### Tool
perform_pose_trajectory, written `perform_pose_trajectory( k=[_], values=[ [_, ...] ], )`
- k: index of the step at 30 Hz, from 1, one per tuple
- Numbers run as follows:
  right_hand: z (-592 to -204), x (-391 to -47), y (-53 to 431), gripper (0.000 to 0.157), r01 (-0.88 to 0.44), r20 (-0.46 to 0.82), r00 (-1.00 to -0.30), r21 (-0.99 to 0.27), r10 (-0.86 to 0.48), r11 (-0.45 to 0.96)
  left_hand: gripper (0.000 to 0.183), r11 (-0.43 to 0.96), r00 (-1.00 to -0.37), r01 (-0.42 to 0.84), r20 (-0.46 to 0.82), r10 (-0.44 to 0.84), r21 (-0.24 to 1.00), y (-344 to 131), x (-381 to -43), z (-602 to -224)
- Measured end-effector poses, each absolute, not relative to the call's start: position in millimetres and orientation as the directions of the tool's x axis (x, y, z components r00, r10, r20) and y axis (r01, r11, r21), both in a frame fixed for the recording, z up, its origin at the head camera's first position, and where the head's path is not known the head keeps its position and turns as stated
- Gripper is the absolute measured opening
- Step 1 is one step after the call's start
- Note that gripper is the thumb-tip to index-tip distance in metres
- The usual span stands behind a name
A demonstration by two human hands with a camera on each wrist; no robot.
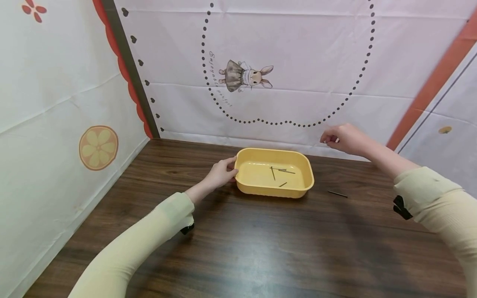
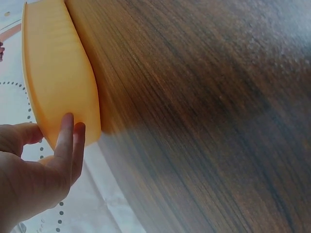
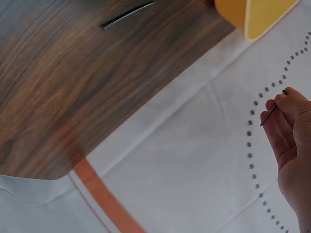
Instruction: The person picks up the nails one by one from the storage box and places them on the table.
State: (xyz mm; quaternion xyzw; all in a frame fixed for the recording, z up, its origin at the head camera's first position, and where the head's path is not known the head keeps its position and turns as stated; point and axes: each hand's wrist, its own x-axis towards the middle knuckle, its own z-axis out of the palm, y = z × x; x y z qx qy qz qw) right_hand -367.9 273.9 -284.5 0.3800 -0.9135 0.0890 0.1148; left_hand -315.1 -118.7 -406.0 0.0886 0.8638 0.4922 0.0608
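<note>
Nails (image 1: 287, 171), thin, dark and metallic, are seen in the head view scattered on the floor of a shallow, yellow, round-cornered tray (image 1: 273, 191), apparently contained by its walls. The tray is set on a dark wood-grain table (image 1: 223, 248), its left end gripped by the left hand (image 1: 220, 173), probably for steadiness. To its right, a single loose nail (image 1: 337, 193) is laid on the table; the right hand (image 1: 346, 138) is raised beyond that nail.

From the left wrist, the thumb is shown at the rim and fingers against the outer wall, so the inside is presumably left unobstructed.

From the right wrist, a slim pointed nail (image 3: 268, 115) is shown pinched between thumb and fingers, its tip exposed, likely for finer control.
</note>
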Motion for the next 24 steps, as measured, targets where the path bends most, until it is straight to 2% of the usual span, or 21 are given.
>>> perform_pose_trajectory(
  k=[14,24],
  values=[
    [-302,-366,309,0.013,-0.572,0.226,-0.812,-0.125,-0.538,0.81,0.058,0.501,-0.973,0.103,-0.016,0.229,0.859,-120,-317,-406],
    [-361,-369,340,0.018,-0.585,0.236,-0.803,-0.138,-0.547,0.799,0.058,0.509,-0.972,0.099,-0.026,0.232,0.855,-120,-316,-405]
  ],
)
